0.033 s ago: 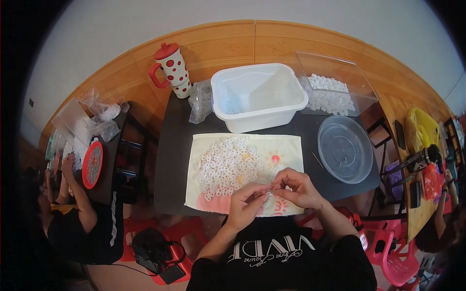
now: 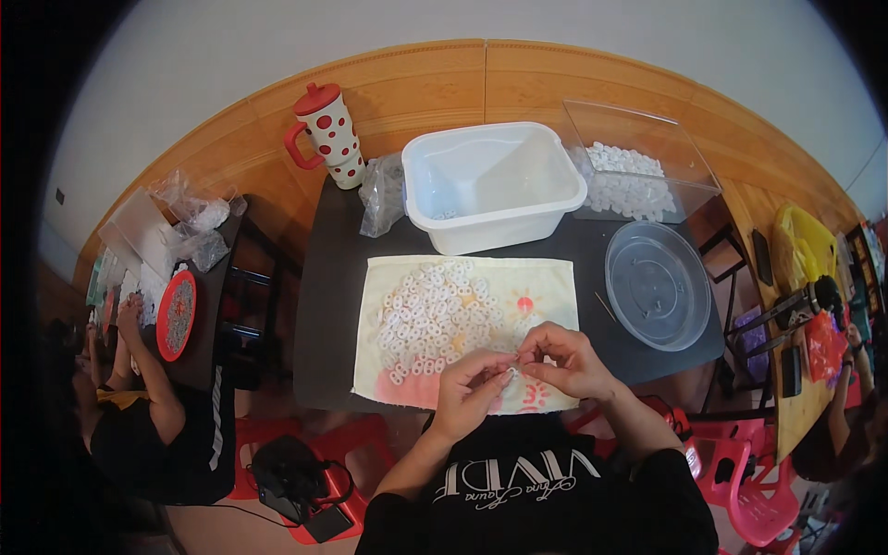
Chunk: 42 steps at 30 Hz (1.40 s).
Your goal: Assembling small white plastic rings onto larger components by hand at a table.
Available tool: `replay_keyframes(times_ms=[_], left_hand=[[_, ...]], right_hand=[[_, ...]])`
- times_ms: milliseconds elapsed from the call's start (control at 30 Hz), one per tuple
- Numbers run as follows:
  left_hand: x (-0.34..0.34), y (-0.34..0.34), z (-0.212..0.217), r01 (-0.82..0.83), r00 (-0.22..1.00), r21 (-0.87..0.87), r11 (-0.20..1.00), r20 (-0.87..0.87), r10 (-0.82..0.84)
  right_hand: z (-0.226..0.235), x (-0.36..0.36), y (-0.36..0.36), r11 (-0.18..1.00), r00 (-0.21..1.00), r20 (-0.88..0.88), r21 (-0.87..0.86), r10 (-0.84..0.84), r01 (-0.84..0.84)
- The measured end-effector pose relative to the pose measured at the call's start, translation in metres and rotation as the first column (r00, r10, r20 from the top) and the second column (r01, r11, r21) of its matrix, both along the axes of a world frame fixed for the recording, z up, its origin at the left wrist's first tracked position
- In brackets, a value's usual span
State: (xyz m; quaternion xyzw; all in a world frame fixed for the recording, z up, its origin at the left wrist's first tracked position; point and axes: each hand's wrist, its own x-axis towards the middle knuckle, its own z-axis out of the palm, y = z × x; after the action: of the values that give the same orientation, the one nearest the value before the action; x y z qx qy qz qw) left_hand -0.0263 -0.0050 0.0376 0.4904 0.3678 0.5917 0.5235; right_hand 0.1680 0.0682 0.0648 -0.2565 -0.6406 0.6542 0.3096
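Observation:
My left hand [image 2: 470, 390] is closed in a pinch over the front of a cream towel [image 2: 550, 273]. A small white plastic piece [image 2: 512, 372] shows at its thumb and fingertips. Close beside it, my right hand [image 2: 566, 361] is also pinched, fingertips meeting those of the left. What the right fingers grip is too small to make out. A spread of small white two-holed plastic pieces [image 2: 435, 314] covers the left and middle of the towel, just beyond my left hand.
Behind the towel stands a white tub [image 2: 499, 222] with a few pieces inside. A clear box [image 2: 638, 180] of white parts, a round clear lid [image 2: 659, 287], a thin stick [image 2: 606, 306], a plastic bag [image 2: 381, 194] and a spotted tumbler [image 2: 335, 139] surround it. People sit at tables both sides.

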Motion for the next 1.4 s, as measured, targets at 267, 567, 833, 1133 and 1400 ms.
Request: replay_keyframes(times_ms=[267,567,833,1133,1400], left_hand=[[-0.002,-0.002,0.002,0.029,0.999,-0.057,0.998,-0.021,-0.030],[0.001,-0.002,0.003,0.007,0.999,0.005,1.000,-0.049,-0.007],[0.000,-0.006,0.006,0.011,0.998,-0.035,0.999,-0.060,-0.013],[0.009,-0.008,-0.006,-0.086,0.996,-0.015,0.996,-0.015,0.085],[0.008,-0.007,-0.008,-0.073,0.997,-0.061,0.995,0.014,0.074]], right_hand=[[-0.003,0.000,0.000,0.999,1.000,0.005,0.035,0.028,-0.028],[-0.001,0.001,-0.002,1.000,1.000,0.002,0.007,0.022,-0.022],[0.005,-0.002,-0.004,0.983,0.998,0.062,0.182,0.019,-0.030],[0.003,-0.008,-0.009,0.946,0.999,0.017,0.322,-0.050,0.042],[-0.007,-0.012,-0.007,0.892,0.997,0.022,0.449,-0.074,0.057]])
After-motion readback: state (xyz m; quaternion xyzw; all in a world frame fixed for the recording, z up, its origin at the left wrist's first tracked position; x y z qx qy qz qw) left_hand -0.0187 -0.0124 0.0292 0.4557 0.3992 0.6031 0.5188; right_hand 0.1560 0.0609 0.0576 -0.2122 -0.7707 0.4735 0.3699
